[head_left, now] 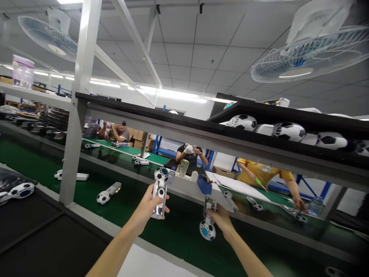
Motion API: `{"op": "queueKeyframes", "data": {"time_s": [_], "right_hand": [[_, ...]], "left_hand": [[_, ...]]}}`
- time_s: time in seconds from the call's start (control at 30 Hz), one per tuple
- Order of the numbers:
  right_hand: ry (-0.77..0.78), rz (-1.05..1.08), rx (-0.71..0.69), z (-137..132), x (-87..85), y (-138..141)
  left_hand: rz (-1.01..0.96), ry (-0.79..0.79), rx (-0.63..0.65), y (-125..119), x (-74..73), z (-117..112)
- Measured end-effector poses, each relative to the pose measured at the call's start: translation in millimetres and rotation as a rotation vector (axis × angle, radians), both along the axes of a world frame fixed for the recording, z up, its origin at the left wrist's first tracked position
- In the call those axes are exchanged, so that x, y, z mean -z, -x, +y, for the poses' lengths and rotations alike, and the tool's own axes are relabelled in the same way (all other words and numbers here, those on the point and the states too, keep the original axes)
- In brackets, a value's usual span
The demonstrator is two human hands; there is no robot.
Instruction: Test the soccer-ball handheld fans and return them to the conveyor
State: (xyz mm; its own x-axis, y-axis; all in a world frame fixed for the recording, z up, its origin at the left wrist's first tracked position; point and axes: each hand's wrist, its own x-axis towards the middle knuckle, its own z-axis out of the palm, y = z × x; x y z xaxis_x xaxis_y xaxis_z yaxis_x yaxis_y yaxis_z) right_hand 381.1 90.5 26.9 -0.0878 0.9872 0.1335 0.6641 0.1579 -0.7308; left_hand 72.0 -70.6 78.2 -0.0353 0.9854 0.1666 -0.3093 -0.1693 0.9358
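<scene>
My left hand is closed round a white handle-shaped toy with a football-patterned head, held upright with the ball end on top. My right hand grips a second toy of the same kind, this one with its ball end hanging down and a blue disc showing on the ball. Both are held out over the green conveyor belt, about a hand's width apart.
More football toys lie along the belt. A grey post stands left, and a black shelf above carries several football pieces. Across the belt sit three other people, one in yellow. A blue bin stands ahead.
</scene>
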Motion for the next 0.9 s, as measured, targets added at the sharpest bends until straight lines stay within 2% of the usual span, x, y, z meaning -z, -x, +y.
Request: {"op": "queueKeyframes", "data": {"time_s": [0.1,0.2,0.27,0.4,0.5,0.67,0.77,0.9], "right_hand": [[0.017,0.11,-0.026,-15,6.0,6],[0.03,0.114,-0.079,-30,9.8,8],[0.023,0.068,-0.104,-37,4.2,6],[0.052,-0.095,-0.127,-49,-20.6,-8],[0.24,-0.221,-0.141,-60,-29.5,-18],[0.651,-0.282,-0.042,-84,-9.5,-19],[0.73,-0.183,0.031,-90,-3.1,-18],[0.692,0.072,0.065,-84,-18.6,-13]], "left_hand": [[-0.013,-0.007,-0.022,-3,-8.2,-9],[-0.03,-0.009,-0.026,-5,-14.3,-16],[-0.043,-0.01,-0.021,-5,-16.9,-18],[-0.084,0.031,-0.011,-6,-18.5,-19],[-0.091,0.063,-0.012,-7,-17.8,-18],[-0.1,0.039,0.007,-11,-19.0,-22],[-0.117,0.017,0.04,-13,-21.3,-25],[-0.163,-0.05,0.036,-16,-23.7,-32]]}}
